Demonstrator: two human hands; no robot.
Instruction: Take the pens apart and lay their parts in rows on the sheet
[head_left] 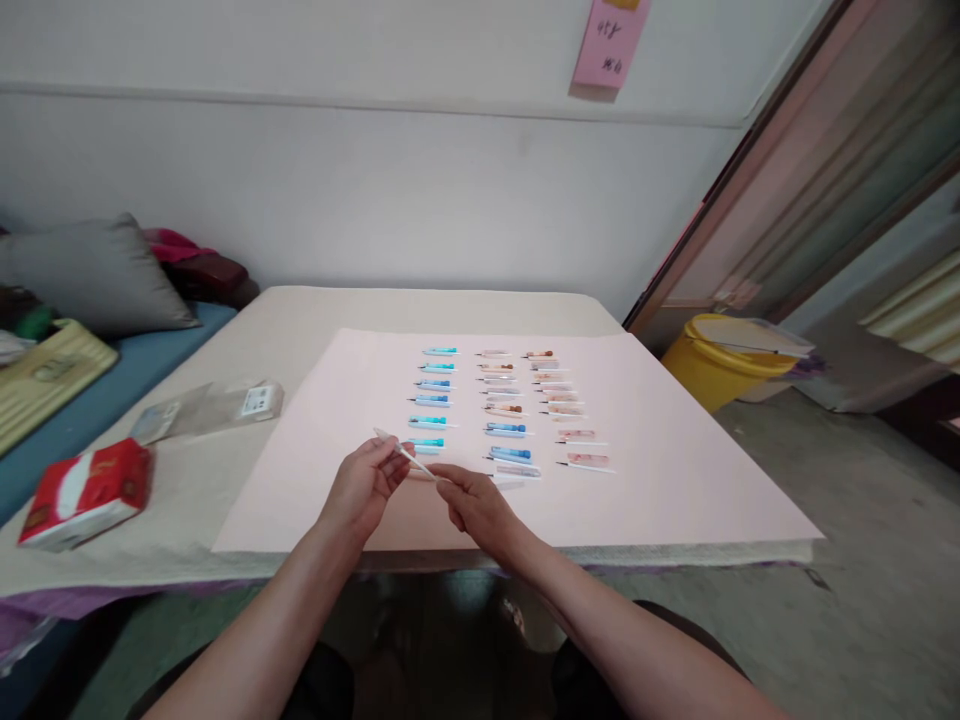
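Observation:
A thin white pen-like stick (414,460) slants above the near edge of the pink sheet. The fingers of my left hand (367,482) are closed around its upper part, with the pale pointed end sticking out past them. My right hand (480,510) pinches its lower end, and the fingers partly hide that end. Just beyond my hands lie several pen parts in three columns: blue and turquoise barrels (432,401) at the left, mixed brown, clear and blue ones (505,428) in the middle, and pinkish ones (589,460) at the right. Slim white refills with dark tips lie beside many barrels.
The pink sheet (675,490) covers much of the cloth-topped table (300,310). To the left are a red tissue pack (90,492) and a clear plastic bag (214,410). A yellow bin (720,360) stands at the right, and a white wall (450,200) rises behind the table.

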